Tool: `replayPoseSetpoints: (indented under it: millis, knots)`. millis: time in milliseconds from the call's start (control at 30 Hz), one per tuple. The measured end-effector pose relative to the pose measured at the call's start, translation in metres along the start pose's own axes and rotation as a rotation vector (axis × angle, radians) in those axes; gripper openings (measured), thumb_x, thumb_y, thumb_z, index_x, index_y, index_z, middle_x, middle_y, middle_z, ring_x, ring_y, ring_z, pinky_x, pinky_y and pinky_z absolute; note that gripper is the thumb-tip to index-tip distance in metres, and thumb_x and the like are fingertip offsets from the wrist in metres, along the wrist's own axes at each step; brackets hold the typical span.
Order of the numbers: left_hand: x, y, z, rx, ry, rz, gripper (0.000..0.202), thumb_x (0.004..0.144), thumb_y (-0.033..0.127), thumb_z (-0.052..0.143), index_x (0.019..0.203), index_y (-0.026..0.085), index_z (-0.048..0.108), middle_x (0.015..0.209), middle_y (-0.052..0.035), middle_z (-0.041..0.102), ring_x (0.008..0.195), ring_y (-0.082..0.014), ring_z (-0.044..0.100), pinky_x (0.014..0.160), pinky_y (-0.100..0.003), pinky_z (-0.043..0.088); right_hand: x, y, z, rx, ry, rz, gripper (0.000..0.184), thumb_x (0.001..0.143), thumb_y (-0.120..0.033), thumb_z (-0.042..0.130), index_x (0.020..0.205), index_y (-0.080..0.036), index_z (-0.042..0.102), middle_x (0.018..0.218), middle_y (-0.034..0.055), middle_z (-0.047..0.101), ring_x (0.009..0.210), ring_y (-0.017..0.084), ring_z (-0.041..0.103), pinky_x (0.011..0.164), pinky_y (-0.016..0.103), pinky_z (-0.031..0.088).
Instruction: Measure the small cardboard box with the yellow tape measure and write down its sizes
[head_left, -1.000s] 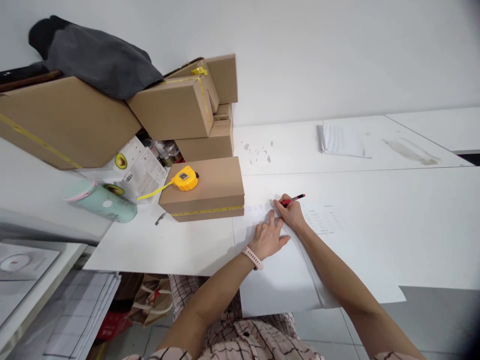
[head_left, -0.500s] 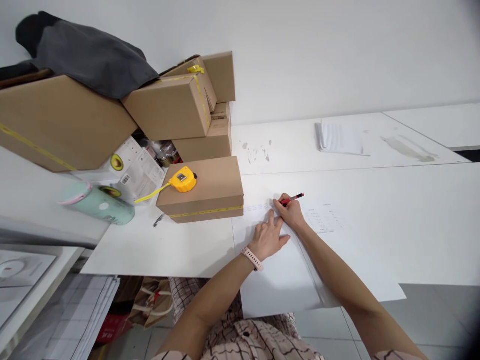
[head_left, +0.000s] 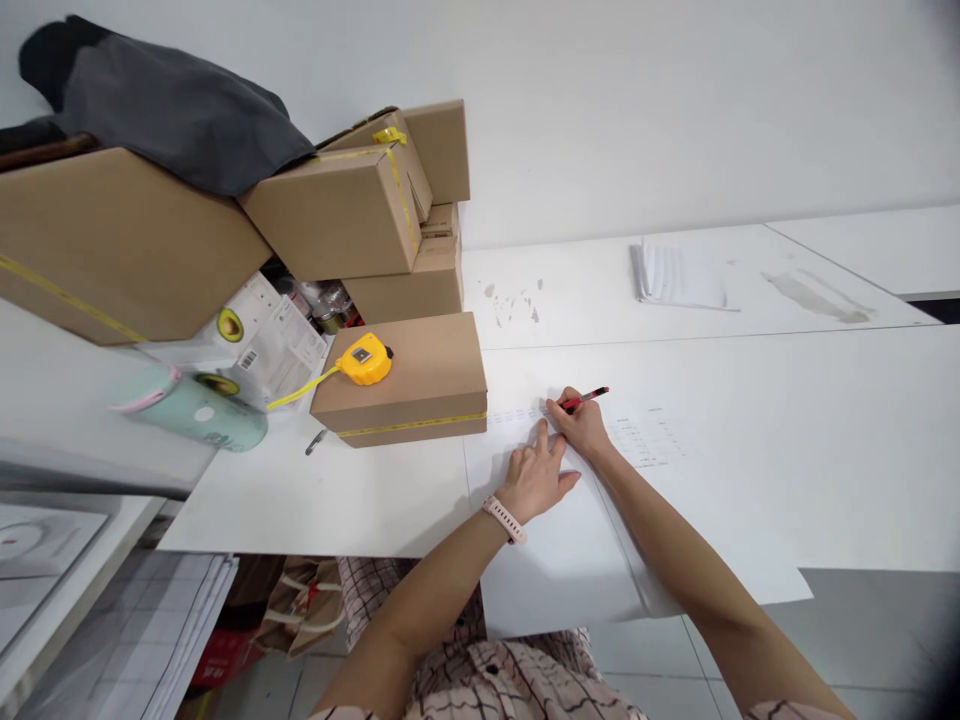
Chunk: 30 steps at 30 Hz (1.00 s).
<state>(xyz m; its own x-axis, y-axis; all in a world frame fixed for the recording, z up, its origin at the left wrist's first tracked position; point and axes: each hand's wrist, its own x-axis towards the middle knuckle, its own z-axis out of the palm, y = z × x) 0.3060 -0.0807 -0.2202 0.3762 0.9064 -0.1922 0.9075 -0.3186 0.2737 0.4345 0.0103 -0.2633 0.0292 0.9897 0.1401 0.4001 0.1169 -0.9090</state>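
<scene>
My right hand is closed on a red pen, its tip down on a white sheet of paper with faint printed rows. Beside it my left hand lies flat with fingers spread, pressing the sheet to the white table; a pink watch strap circles that wrist. A closed cardboard box with yellow tape stands just left of the sheet, and a yellow tape measure rests on its top, its blade pulled out to the left.
More cardboard boxes are stacked at the back left, with a dark cloth over them. A mint-green bottle lies on its side at left. A pile of white papers sits at the back. Paper bags stand under the table.
Both hands stay where they were on the sheet. The view has drifted slightly, so the boxes sit a little further left and higher.
</scene>
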Motion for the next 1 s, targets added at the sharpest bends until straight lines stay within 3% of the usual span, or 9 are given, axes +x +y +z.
replayPoseSetpoints:
  millis: [1000]
  knots:
    - [0.0004, 0.0003, -0.0008, 0.005, -0.009, -0.007, 0.063, 0.097, 0.054, 0.047, 0.148, 0.021, 0.033, 0.166, -0.0192, 0.013, 0.108, -0.0342, 0.066, 0.093, -0.05, 0.05, -0.0003, -0.002, -0.0022, -0.026, 0.044, -0.004, 0.028, 0.081, -0.039, 0.057, 0.062, -0.024, 0.043, 0.051, -0.0051, 0.041, 0.052, 0.013, 0.039, 0.053, 0.028, 0.032]
